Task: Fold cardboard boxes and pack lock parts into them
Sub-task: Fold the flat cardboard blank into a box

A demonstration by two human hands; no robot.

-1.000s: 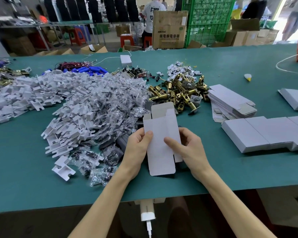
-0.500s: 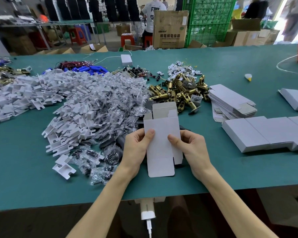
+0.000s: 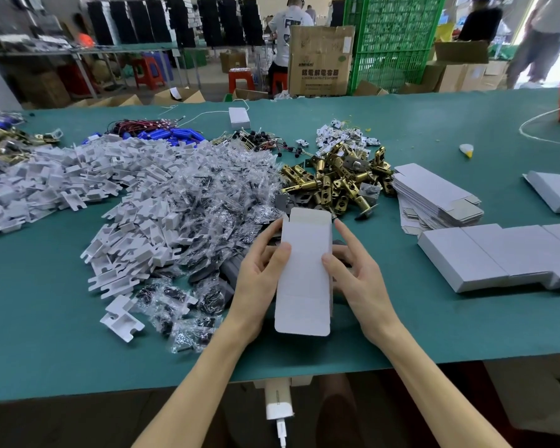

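While both hands hold it up, the white cardboard box hangs over the near edge of the table, about in the middle. From the head camera, the left hand grips the box's left side, thumb on the front and fingers behind. The right hand pinches the right side with its thumb on the front, and its pointing finger sticks out straight beside the box. The top flap stands open and the bottom flap hangs flat.

I think the job now is to pop the box into shape. Squeeze the two long sides gently so it opens up square. Then tuck the small side flaps in first and the big bottom flap last. Push along the fold lines so the card does not bend.

Just behind the box lie the brass lock parts in a heap. Toward the right edge sit a pile of flat boxes and a row of closed boxes. To the left are white plastic pieces and little clear bags.
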